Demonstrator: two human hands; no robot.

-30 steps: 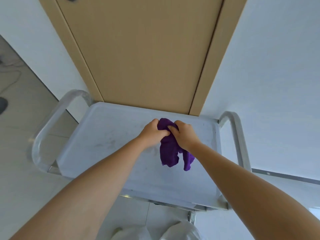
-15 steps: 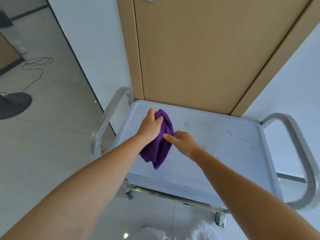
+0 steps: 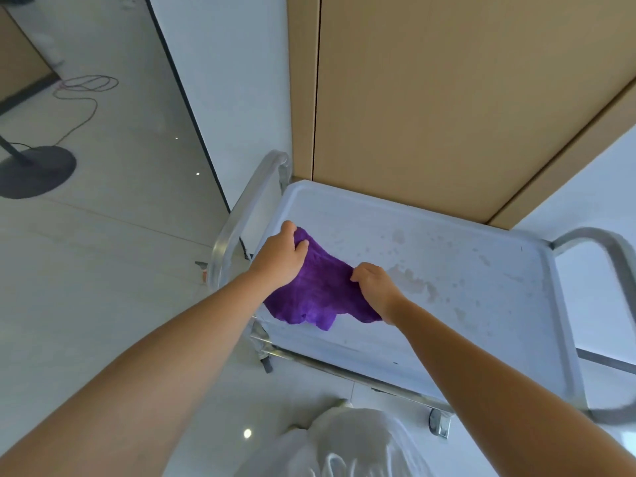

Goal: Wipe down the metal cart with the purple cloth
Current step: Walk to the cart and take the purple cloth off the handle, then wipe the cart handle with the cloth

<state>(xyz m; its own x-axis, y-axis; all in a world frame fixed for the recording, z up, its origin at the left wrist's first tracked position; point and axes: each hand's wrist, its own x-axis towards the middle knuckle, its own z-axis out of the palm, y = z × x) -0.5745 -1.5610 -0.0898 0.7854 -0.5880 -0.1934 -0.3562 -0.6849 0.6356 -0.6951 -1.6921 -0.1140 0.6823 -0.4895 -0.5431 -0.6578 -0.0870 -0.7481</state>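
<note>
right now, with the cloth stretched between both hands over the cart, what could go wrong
1. The purple cloth is held up by the left hand and right hand, its lower edge hanging past the metal cart tray's near rim; it may drag off the edge instead of wiping flat.
2. The stains lie right of the cloth and could be missed.
3. The cart has a caster, so pushing might roll it.

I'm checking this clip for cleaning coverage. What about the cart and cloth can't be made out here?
Head view only:
- Cart top beneath the purple cloth: covered by the cloth and both hands, left hand, right hand.
- Lower shelves: hidden beneath the top tray.
- Right handle: cut off by the frame edge.
- Whether the pale blotches are wet or stains: unclear.
</note>
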